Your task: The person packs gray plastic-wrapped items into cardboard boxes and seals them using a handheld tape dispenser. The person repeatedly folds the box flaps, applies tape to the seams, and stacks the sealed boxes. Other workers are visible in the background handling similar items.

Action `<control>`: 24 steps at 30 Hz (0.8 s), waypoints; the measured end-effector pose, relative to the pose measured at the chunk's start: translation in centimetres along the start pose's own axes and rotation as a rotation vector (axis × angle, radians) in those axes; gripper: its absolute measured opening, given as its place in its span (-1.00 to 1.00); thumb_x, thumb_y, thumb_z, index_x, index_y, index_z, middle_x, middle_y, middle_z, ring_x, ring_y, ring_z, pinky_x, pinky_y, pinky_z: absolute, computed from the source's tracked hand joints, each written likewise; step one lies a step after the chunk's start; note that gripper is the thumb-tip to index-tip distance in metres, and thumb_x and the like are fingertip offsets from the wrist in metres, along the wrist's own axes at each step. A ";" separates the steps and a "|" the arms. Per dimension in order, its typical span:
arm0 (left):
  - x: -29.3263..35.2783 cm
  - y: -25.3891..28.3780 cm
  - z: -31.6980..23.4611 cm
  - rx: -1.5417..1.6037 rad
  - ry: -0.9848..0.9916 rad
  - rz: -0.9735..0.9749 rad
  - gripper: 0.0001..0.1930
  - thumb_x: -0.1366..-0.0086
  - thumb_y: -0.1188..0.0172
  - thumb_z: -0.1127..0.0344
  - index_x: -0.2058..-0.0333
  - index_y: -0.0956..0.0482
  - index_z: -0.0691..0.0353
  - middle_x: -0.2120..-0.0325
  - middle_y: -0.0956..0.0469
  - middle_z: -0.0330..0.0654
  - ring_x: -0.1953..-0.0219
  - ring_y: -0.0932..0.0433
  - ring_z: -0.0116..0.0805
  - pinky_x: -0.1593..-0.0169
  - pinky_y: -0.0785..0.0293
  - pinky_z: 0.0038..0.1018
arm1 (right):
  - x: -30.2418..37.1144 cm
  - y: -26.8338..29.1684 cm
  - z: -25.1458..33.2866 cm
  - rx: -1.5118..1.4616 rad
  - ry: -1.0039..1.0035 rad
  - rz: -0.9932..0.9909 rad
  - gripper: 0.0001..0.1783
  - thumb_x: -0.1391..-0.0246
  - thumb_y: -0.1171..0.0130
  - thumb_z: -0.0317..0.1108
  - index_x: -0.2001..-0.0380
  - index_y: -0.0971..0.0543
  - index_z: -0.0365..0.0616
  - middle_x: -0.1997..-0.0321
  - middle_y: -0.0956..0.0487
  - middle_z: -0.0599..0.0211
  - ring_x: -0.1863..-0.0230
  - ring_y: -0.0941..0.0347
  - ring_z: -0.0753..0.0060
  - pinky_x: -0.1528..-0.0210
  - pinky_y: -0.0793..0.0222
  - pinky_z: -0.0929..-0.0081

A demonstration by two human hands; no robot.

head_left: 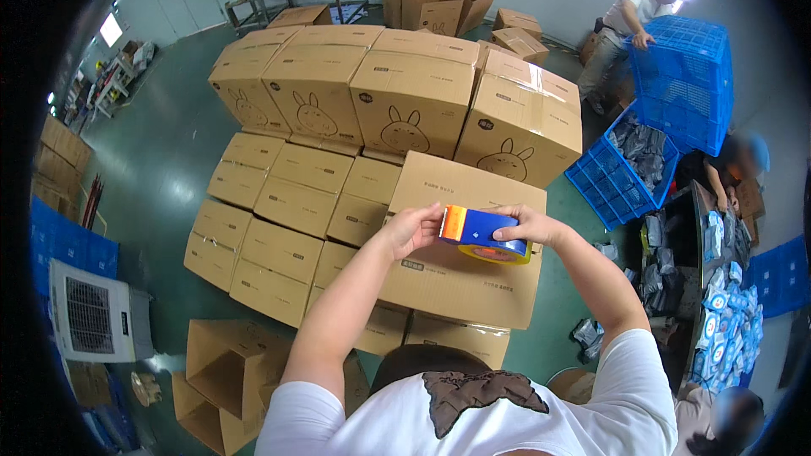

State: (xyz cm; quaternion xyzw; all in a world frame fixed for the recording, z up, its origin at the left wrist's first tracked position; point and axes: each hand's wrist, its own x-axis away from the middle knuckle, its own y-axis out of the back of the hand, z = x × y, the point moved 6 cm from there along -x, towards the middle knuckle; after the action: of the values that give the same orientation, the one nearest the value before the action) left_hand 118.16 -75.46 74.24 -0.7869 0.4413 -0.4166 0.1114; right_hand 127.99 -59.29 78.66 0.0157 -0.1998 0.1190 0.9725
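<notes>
My right hand (530, 226) is closed round a blue tape dispenser (492, 226) with an orange front end and a yellowish roll of tape (498, 254) under it. At the orange end, my left hand (411, 231) has its fingers bent and close against it. Its fingertips are partly hidden, and whether they pinch the tape's loose end I cannot make out. Below both hands lies a large brown carton (460, 291), its top closed. The dispenser is held above this carton; no strip of tape between the two can be made out.
Closed cartons (291, 190) stand in rows left of the hands, with taller rabbit-printed cartons (405, 97) behind. Open cartons (224, 371) sit at lower left, near a white air cooler (89, 312). At right, a person (629, 25) holds a blue crate (680, 67); others work by packed goods (722, 321).
</notes>
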 end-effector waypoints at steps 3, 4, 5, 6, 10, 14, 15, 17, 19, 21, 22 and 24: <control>-0.8 1.0 1.0 0.111 0.037 0.031 -0.71 -0.26 0.08 0.27 0.12 -0.37 0.32 0.20 -0.46 -0.12 0.18 -0.47 -0.37 0.08 -0.40 -0.45 | -0.1 0.2 0.1 -0.010 -0.015 0.005 -0.40 0.17 -0.25 -0.27 -0.02 -0.37 -0.13 0.07 -0.45 0.32 0.07 -0.34 0.49 -0.06 -0.19 0.54; -0.9 0.7 1.0 0.104 0.032 0.037 -0.72 -0.26 0.08 0.28 0.12 -0.37 0.32 0.20 -0.46 -0.13 0.19 -0.47 -0.38 0.08 -0.40 -0.45 | 0.0 0.3 0.2 -0.010 -0.017 -0.002 -0.39 0.18 -0.25 -0.27 -0.02 -0.37 -0.13 0.07 -0.45 0.32 0.07 -0.34 0.49 -0.06 -0.19 0.54; -0.9 0.4 1.1 0.096 0.027 0.041 -0.73 -0.26 0.09 0.30 0.11 -0.37 0.31 0.21 -0.47 -0.13 0.20 -0.48 -0.38 0.08 -0.40 -0.45 | 0.0 0.3 0.3 -0.010 -0.018 -0.008 -0.39 0.18 -0.25 -0.28 -0.02 -0.37 -0.13 0.07 -0.45 0.32 0.07 -0.34 0.49 -0.06 -0.19 0.54; -1.4 0.5 1.6 0.107 0.036 0.043 -0.73 -0.25 0.09 0.35 0.10 -0.36 0.29 0.22 -0.47 -0.14 0.21 -0.48 -0.39 0.07 -0.40 -0.46 | 0.1 0.0 0.7 0.001 -0.046 0.007 -0.32 0.21 -0.25 -0.23 -0.04 -0.32 -0.21 0.00 -0.40 0.24 -0.02 -0.28 0.42 -0.13 -0.09 0.52; -2.7 0.4 2.7 0.041 0.074 0.054 -0.74 -0.22 0.07 0.40 0.12 -0.39 0.29 0.24 -0.48 -0.15 0.23 -0.48 -0.39 0.08 -0.41 -0.45 | 0.3 0.0 1.0 0.020 -0.072 -0.023 -0.28 0.24 -0.25 -0.19 -0.05 -0.32 -0.20 0.00 -0.39 0.22 -0.01 -0.28 0.43 -0.13 -0.09 0.52; -3.4 0.9 2.9 -0.078 -0.019 0.077 -0.79 -0.19 0.05 0.42 0.19 -0.41 0.30 0.26 -0.48 -0.14 0.24 -0.48 -0.38 0.10 -0.42 -0.45 | 0.5 -0.4 1.5 0.048 -0.078 -0.037 -0.26 0.25 -0.25 -0.17 -0.06 -0.31 -0.21 0.00 -0.40 0.23 0.00 -0.29 0.43 -0.13 -0.10 0.52; -3.2 0.7 2.5 -0.127 -0.075 0.095 -0.80 -0.19 0.05 0.42 0.20 -0.42 0.30 0.26 -0.48 -0.13 0.24 -0.49 -0.38 0.10 -0.42 -0.45 | 0.5 -0.6 1.6 0.056 -0.078 -0.038 -0.26 0.25 -0.25 -0.17 -0.06 -0.31 -0.21 0.01 -0.40 0.24 0.01 -0.29 0.43 -0.12 -0.10 0.52; -3.7 1.7 0.5 -0.208 -0.222 -0.166 -0.80 -0.18 0.06 0.44 0.21 -0.40 0.35 0.25 -0.47 -0.10 0.21 -0.49 -0.35 0.12 -0.43 -0.46 | 0.5 -0.2 1.5 0.037 -0.086 -0.054 -0.27 0.25 -0.25 -0.17 -0.05 -0.32 -0.22 0.02 -0.41 0.24 0.01 -0.30 0.44 -0.12 -0.11 0.53; -3.9 3.4 0.3 -0.101 -0.270 -0.304 -0.80 -0.19 0.05 0.43 0.22 -0.39 0.38 0.23 -0.47 -0.07 0.16 -0.48 -0.32 0.12 -0.43 -0.47 | 0.5 -0.3 1.3 0.016 -0.084 -0.068 -0.29 0.24 -0.26 -0.18 -0.04 -0.33 -0.22 0.04 -0.43 0.26 0.03 -0.31 0.45 -0.10 -0.12 0.53; -4.6 6.0 1.7 0.197 -0.226 -0.306 -0.79 -0.20 0.03 0.40 0.22 -0.38 0.39 0.22 -0.47 -0.04 0.10 -0.46 -0.29 0.08 -0.41 -0.47 | 0.4 -0.2 1.3 -0.002 -0.073 -0.080 -0.32 0.22 -0.26 -0.21 -0.03 -0.34 -0.20 0.08 -0.45 0.29 0.06 -0.34 0.48 -0.08 -0.16 0.55; -4.8 6.0 2.0 0.164 -0.216 -0.314 -0.77 -0.21 0.02 0.38 0.20 -0.36 0.40 0.20 -0.46 -0.04 0.06 -0.44 -0.26 0.08 -0.41 -0.47 | 0.2 0.1 1.4 -0.032 -0.059 -0.080 -0.32 0.22 -0.27 -0.20 -0.03 -0.35 -0.20 0.08 -0.45 0.29 0.07 -0.34 0.47 -0.07 -0.16 0.55; -5.1 6.2 1.7 0.173 -0.201 -0.303 -0.75 -0.21 0.01 0.37 0.18 -0.35 0.39 0.20 -0.46 -0.04 0.06 -0.43 -0.26 0.08 -0.41 -0.48 | -0.1 0.8 1.5 -0.095 -0.035 -0.074 -0.32 0.22 -0.27 -0.19 -0.02 -0.35 -0.21 0.09 -0.46 0.29 0.07 -0.35 0.47 -0.07 -0.17 0.55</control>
State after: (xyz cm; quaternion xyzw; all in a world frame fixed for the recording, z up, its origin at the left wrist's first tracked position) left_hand 114.36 -75.36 66.98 -0.8695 0.2668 -0.3843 0.1583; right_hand 127.11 -58.65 79.93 -0.0213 -0.2213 0.0732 0.9722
